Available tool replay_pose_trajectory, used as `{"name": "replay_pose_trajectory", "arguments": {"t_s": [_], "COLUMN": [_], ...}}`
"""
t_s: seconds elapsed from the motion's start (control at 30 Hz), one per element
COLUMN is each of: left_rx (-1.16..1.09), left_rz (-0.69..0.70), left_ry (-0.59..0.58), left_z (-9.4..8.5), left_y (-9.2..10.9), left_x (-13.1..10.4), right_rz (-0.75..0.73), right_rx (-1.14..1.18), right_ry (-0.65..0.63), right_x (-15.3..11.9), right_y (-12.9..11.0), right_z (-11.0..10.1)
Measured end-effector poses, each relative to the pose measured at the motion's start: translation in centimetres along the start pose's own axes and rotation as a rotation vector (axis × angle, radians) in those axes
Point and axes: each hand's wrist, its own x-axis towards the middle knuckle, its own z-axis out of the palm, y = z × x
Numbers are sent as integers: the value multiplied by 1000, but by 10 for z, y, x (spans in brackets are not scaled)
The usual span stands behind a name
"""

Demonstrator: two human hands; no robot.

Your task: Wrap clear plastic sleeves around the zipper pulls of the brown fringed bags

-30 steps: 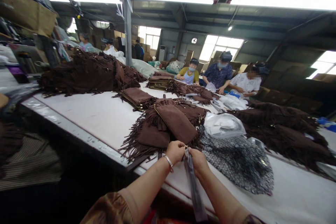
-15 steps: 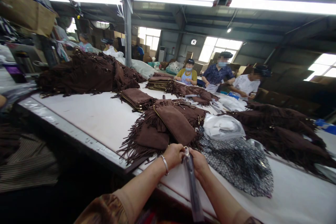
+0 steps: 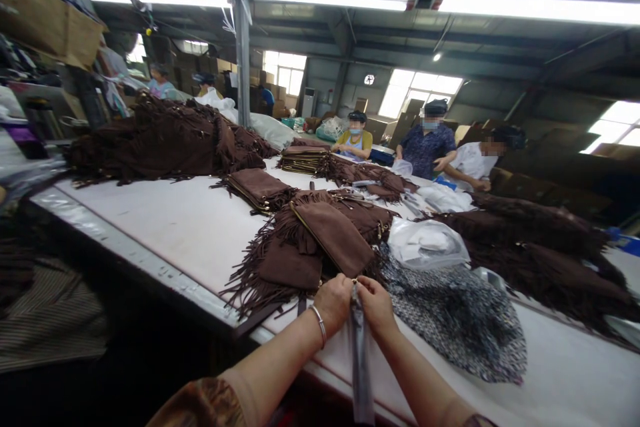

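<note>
- Over the edge of the white table (image 3: 175, 213), left hand (image 3: 334, 303) and right hand (image 3: 376, 307) pinch the gold-coloured top of one long dark strip (image 3: 361, 360), hanging in a clear sleeve.
- Beyond: brown fringed pouches (image 3: 335, 233), too overlapped to count.
- One clear plastic bag (image 3: 427, 245), holding white material, touches one speckled black-and-white cloth (image 3: 455, 313).

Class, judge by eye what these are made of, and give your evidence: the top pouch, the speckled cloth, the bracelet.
Pouch: matt brown suede or imitation suede, judging by its soft, shineless face.
Speckled cloth: probably a knit or woven textile, unglossy; it drapes in loose folds.
Bracelet: polished, silvery metal, apparently, from its bright glints.
</note>
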Motion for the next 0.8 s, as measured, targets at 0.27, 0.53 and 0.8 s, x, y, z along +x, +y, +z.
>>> {"name": "replay_pose_trajectory", "arguments": {"t_s": [0.27, 0.53, 0.8], "left_rx": [-44, -145, -252], "left_rz": [-50, -64, -198], "left_ry": [41, 66, 84], "left_z": [6, 9, 8], "left_y": [-4, -8, -6], "left_x": [2, 2, 6], "right_rz": [-61, -30, 29], "right_rx": [-72, -42, -107], "right_ry": [-45, -194, -267], "right_x": [-4, -1, 8], "right_y": [-5, -9, -7], "right_z": [-4, -14, -13]}}
